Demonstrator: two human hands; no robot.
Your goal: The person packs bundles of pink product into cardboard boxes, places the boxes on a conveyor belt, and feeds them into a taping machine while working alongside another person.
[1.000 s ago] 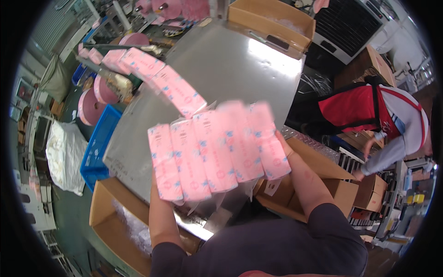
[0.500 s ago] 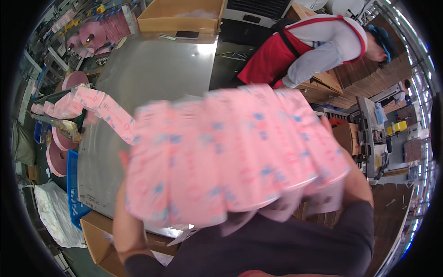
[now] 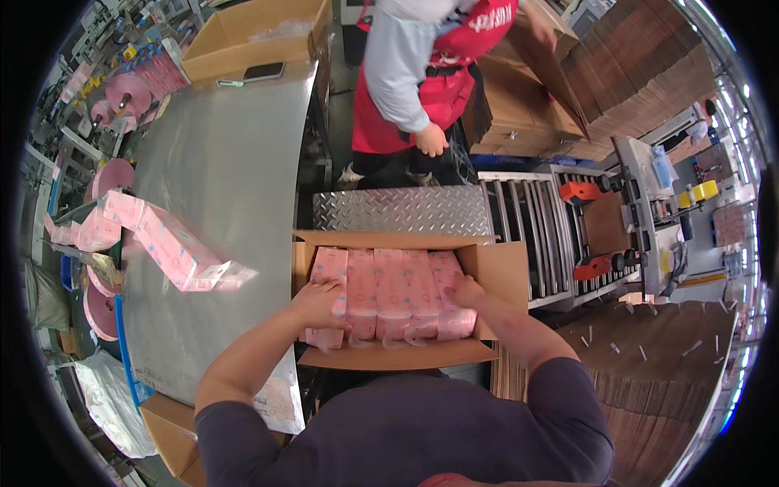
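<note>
A row of several pink plastic-wrapped packs (image 3: 393, 294), printed with blue and red marks, sits side by side in an open cardboard carton (image 3: 507, 280) in front of me. My left hand (image 3: 320, 303) presses on the leftmost pack, fingers curved over its side. At the opposite end, my right hand (image 3: 464, 294) grips the rightmost pack near the carton's right flap. Together the two hands hold the row between them. Loose clear wrap shows along the packs' near ends. What lies beneath the row is hidden.
A metal table (image 3: 219, 154) stands at left, bearing a line of pink packs (image 3: 174, 247) and a phone (image 3: 264, 71). Beyond the carton are a tread-plate step (image 3: 398, 209) and a co-worker in a red apron (image 3: 442, 97). A roller conveyor (image 3: 531, 235) and stacked flat cardboard (image 3: 641, 365) are at right.
The row of packs, held up close before me half a second ago, is now down in the carton, with both hands still on it. My view has shifted, and the co-worker now stands more upright.
</note>
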